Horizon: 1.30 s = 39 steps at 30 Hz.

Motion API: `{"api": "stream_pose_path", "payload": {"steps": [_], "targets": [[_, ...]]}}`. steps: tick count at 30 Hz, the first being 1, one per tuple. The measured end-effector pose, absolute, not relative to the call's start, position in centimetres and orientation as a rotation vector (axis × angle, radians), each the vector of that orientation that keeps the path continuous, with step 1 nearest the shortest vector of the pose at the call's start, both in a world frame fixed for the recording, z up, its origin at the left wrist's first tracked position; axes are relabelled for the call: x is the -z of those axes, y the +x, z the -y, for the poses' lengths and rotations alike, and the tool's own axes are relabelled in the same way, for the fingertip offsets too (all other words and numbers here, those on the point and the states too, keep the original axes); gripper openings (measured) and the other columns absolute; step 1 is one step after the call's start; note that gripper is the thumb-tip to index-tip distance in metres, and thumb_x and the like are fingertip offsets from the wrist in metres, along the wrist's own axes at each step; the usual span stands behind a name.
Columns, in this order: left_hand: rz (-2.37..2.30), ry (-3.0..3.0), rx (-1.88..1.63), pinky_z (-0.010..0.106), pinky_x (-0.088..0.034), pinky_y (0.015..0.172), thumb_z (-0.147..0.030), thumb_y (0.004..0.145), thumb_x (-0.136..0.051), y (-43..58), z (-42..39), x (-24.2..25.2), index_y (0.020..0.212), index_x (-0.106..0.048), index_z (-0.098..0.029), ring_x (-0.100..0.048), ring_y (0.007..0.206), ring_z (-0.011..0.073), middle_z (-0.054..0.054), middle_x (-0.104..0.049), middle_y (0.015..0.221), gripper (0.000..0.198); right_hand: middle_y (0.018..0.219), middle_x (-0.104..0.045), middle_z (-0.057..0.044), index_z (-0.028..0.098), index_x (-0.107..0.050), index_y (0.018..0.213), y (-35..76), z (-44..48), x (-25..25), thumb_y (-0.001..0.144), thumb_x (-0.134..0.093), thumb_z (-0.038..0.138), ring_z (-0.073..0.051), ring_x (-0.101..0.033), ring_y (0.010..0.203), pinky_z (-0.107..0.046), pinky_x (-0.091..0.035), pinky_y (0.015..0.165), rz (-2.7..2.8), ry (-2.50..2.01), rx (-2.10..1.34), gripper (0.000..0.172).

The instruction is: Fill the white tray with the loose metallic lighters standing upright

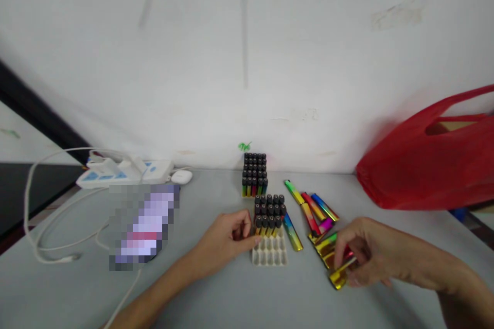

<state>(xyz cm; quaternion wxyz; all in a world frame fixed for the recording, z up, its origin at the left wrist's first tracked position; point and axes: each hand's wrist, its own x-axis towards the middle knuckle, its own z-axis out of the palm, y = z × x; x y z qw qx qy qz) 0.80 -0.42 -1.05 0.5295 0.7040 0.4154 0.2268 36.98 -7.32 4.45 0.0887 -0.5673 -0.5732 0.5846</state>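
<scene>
A cream tray (270, 256) lies in front of me, its far rows filled with upright black-capped lighters (269, 211) and its near rows bare. My left hand (230, 240) rests against the tray's left side, fingers curled and touching the front row of lighters. My right hand (360, 257) is closed in a pinch on a shiny gold lighter (340, 275) low on the table. Several loose rainbow-coloured lighters (313, 211) lie scattered between the tray and my right hand. A second, full block of lighters (254, 174) stands farther back by the wall.
A red plastic bag (428, 164) sits at the right by the wall. At the back left are a white power strip (123, 173), a small white case (181, 176) and looping white cables (50, 236). A blurred-out flat object (142, 226) lies left of my left hand.
</scene>
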Motion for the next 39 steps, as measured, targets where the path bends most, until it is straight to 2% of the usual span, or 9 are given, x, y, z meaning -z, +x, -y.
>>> {"api": "stream_pose_path", "payload": {"steps": [5,10,16,20,26,29,32,36,39], "targets": [[-0.971,1.664,-0.545,0.023,-0.031,0.060,-0.042,0.091,-0.081,0.7,0.4,1.2,0.077,-0.047,-0.023,-0.040,0.065,0.0122,-0.007,-0.049,0.069,0.042,0.056,-0.063,0.004,0.023,-0.089,0.082,34.8,7.4,-4.8,0.063,-0.085,0.016,-0.010,-0.048,0.044,-0.021,-0.028,0.041,1.923,-1.943,-1.438,0.021],[-0.981,1.686,-0.544,0.023,-0.031,0.060,-0.040,0.091,-0.081,0.7,0.3,1.2,0.077,-0.047,-0.023,-0.043,0.067,0.0129,-0.007,-0.049,0.070,0.040,0.050,-0.059,0.006,0.023,-0.087,0.078,33.8,7.5,-5.1,0.063,-0.081,0.015,-0.011,-0.051,0.042,-0.022,-0.030,0.042,2.015,-2.014,-1.379,0.018],[-1.002,1.677,-0.536,0.023,-0.029,0.059,-0.043,0.089,-0.081,0.9,0.4,1.1,0.078,-0.049,-0.022,-0.041,0.066,0.0131,-0.007,-0.048,0.068,0.040,0.065,-0.069,0.004,0.023,-0.078,0.074,32.3,8.2,-4.6,0.063,-0.080,0.014,-0.014,-0.057,0.058,-0.023,-0.030,0.050,2.204,-1.768,-1.131,0.015],[-1.002,1.666,-0.534,0.023,-0.029,0.059,-0.044,0.088,-0.082,0.9,0.4,1.0,0.077,-0.048,-0.023,-0.041,0.066,0.0129,-0.007,-0.048,0.068,0.041,0.064,-0.065,0.005,0.022,-0.070,0.080,31.3,8.1,-4.8,0.074,-0.079,0.019,-0.013,-0.055,0.058,-0.023,-0.033,0.050,2.070,-1.634,-1.332,0.011],[-0.977,1.673,-0.548,0.023,-0.031,0.060,-0.046,0.090,-0.082,0.8,0.4,1.2,0.077,-0.047,-0.023,-0.042,0.067,0.0128,-0.007,-0.049,0.070,0.043,0.063,-0.070,0.004,0.025,-0.049,0.086,31.4,6.6,-4.3,0.096,-0.074,0.035,-0.012,-0.060,0.051,-0.019,-0.037,0.046,1.564,-1.368,-1.566,0.028],[-0.982,1.681,-0.543,0.023,-0.031,0.060,-0.045,0.090,-0.082,0.7,0.4,1.4,0.077,-0.047,-0.023,-0.041,0.066,0.0126,-0.007,-0.048,0.069,0.043,0.059,-0.073,0.000,0.025,-0.049,0.083,31.7,5.8,-4.2,0.093,-0.079,0.049,-0.012,-0.059,0.042,-0.019,-0.037,0.041,1.346,-1.339,-1.505,0.039],[-0.992,1.687,-0.534,0.023,-0.030,0.060,-0.043,0.091,-0.081,0.7,0.3,1.4,0.076,-0.047,-0.023,-0.040,0.065,0.0124,-0.008,-0.048,0.068,0.042,0.054,-0.070,0.000,0.027,-0.046,0.081,31.9,5.3,-4.3,0.083,-0.085,0.052,-0.019,-0.068,0.045,-0.018,-0.037,0.037,1.070,-1.263,-1.467,0.047],[-0.986,1.697,-0.534,0.023,-0.030,0.060,-0.040,0.091,-0.081,0.7,0.3,1.4,0.077,-0.048,-0.022,-0.041,0.065,0.0123,-0.008,-0.048,0.069,0.040,0.054,-0.066,0.006,0.028,-0.049,0.093,32.0,4.9,-4.3,0.077,-0.090,0.042,-0.019,-0.068,0.045,-0.018,-0.041,0.037,0.795,-1.165,-1.396,0.046],[-0.991,1.692,-0.536,0.023,-0.030,0.059,-0.040,0.092,-0.081,0.7,0.3,1.5,0.077,-0.048,-0.022,-0.041,0.065,0.0122,-0.008,-0.047,0.069,0.040,0.071,-0.076,0.001,0.024,-0.062,0.117,31.9,4.8,-4.2,0.080,-0.093,0.040,-0.019,-0.075,0.061,-0.021,-0.052,0.047,0.728,-1.105,-1.416,0.051]]}}
